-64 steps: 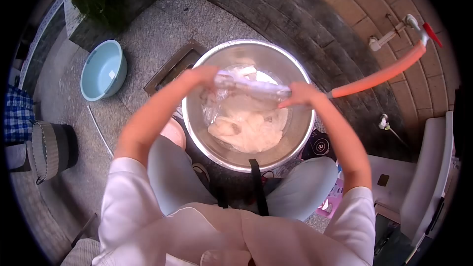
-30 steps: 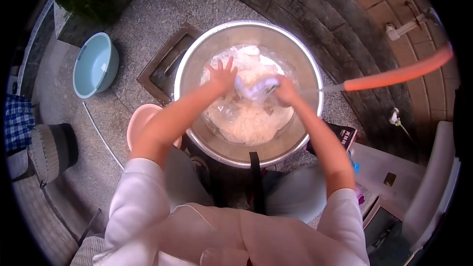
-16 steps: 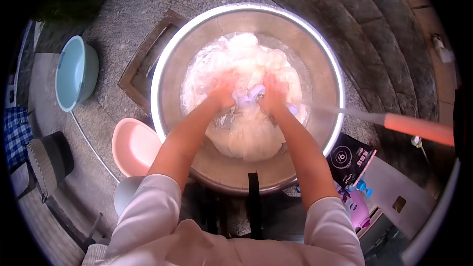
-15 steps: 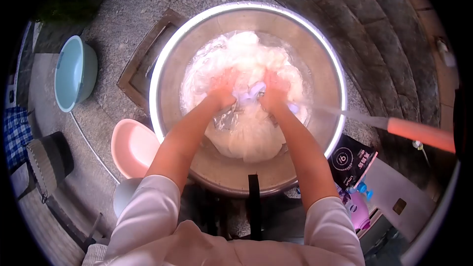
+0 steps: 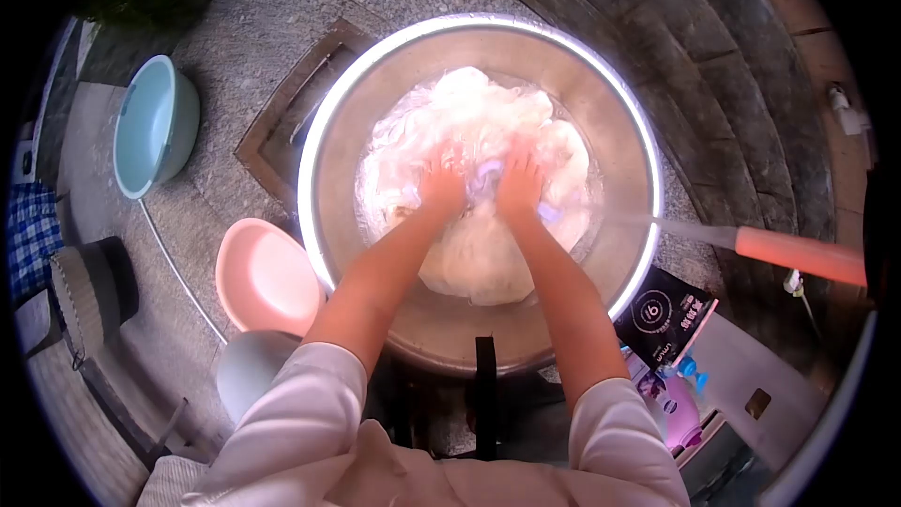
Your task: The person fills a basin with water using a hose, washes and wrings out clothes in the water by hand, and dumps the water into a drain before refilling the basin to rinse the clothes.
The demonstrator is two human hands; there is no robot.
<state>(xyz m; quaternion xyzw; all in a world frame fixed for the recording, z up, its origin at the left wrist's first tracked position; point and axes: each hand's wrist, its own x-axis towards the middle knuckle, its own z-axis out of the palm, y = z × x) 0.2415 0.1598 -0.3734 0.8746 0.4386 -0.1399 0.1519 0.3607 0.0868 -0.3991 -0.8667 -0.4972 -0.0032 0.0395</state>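
A big round metal basin [image 5: 328,145] holds water and a bulky pale cloth [image 5: 479,268] with lilac bits in its folds. My left hand [image 5: 442,183] lies palm down on the cloth, left of the middle, fingers stretched forward. Beside it, a little to the right, my right hand [image 5: 519,183] rests on the same cloth with its fingers spread. Both sets of fingertips are partly blurred by glare and water. Between the hands a lilac strip [image 5: 488,169] shows. From the right, an orange hose [image 5: 798,253] sends a stream of water over the basin's rim.
A pink basin [image 5: 267,277] stands at the left, and a light blue basin [image 5: 155,131] farther off. On the right are a black packet [image 5: 662,314], a purple bottle [image 5: 683,413] with a blue pump and a grey board [image 5: 751,371]. Stone steps [image 5: 694,84] rise behind.
Both hands have come up somewhat from the cloth, so more of their backs and fingers shows. They are now flatter and spread. The view has shifted slightly.
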